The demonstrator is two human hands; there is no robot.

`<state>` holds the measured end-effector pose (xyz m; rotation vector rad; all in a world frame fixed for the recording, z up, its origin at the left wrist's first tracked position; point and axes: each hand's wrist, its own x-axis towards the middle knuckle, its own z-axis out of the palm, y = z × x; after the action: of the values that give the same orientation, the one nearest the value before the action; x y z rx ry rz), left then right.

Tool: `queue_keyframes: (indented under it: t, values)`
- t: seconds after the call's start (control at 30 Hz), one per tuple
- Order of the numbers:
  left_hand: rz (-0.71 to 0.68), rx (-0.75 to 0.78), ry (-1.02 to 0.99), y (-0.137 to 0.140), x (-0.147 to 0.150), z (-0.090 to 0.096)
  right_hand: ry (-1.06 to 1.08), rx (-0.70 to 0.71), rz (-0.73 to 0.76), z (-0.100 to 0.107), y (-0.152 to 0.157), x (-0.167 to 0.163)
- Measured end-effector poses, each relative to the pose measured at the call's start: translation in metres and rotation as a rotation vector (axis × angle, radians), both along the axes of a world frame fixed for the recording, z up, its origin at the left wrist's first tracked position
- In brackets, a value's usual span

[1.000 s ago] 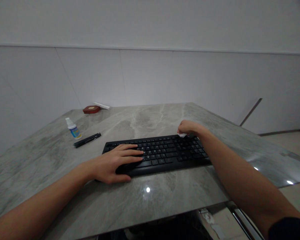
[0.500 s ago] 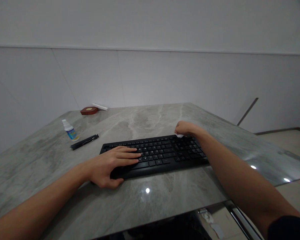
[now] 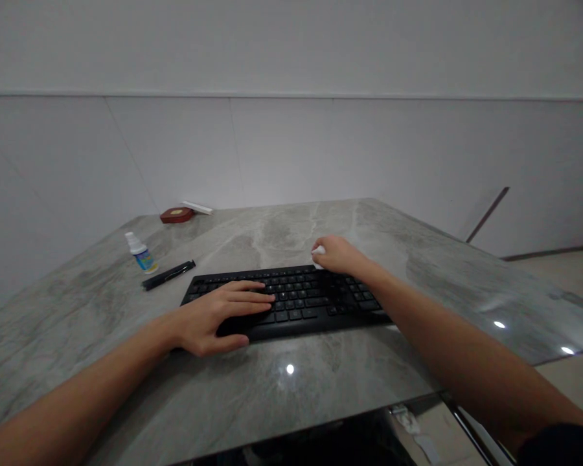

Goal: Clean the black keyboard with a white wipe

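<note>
A black keyboard (image 3: pixel 298 316) lies on the grey marbled table. My left hand (image 3: pixel 216 318) rests flat over its left part, fingers stretched across the keys and thumb at the front edge. At the keyboard's back edge, right of the middle, my right hand (image 3: pixel 339 255) is closed around a crumpled white tissue (image 3: pixel 319 251). Part of the tissue pokes out between the fingers; the rest is hidden. My right wrist and forearm pass over the number keys.
Left of the keyboard stand a white spray bottle (image 3: pixel 142 254) with a blue label and, lying down, a black pen-like item (image 3: pixel 168 275). Farther back, a red-brown box (image 3: pixel 176 215) and a white strip (image 3: pixel 197 208) lie near the wall (image 3: pixel 291 149).
My right hand has moved left along the keyboard's back edge with the tissue. The keyboard has shifted slightly left. My left hand stays spread over the keys.
</note>
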<state>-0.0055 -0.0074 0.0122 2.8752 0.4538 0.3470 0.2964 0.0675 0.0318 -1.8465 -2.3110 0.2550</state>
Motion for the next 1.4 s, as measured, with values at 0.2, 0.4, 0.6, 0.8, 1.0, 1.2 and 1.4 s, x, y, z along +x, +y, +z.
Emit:
queue_keyframes:
  t: [0.2,0.4,0.6,0.8,1.0,1.2,1.4]
  values:
    - [0.042,-0.027,0.017,-0.001,0.0,-0.003,0.307,0.1,0.646,-0.015,-0.033,-0.035]
    - [0.051,-0.033,0.016,-0.001,0.001,-0.003,0.263,0.152,0.738,-0.021,-0.034,-0.034]
    - [0.036,-0.024,-0.03,-0.001,0.003,-0.003,0.306,0.194,0.817,-0.024,-0.038,-0.039]
    - [0.045,-0.029,-0.012,0.0,0.004,-0.004,0.294,0.187,0.821,-0.026,-0.037,-0.039]
    - [0.056,-0.036,-0.016,0.0,0.003,-0.005,0.338,0.207,0.836,-0.028,-0.037,-0.04]
    - [0.048,-0.043,-0.018,0.0,0.004,-0.003,0.29,0.195,0.811,-0.025,-0.037,-0.038]
    - [0.05,-0.04,-0.028,0.001,0.004,-0.004,0.297,0.188,0.859,-0.025,-0.039,-0.039]
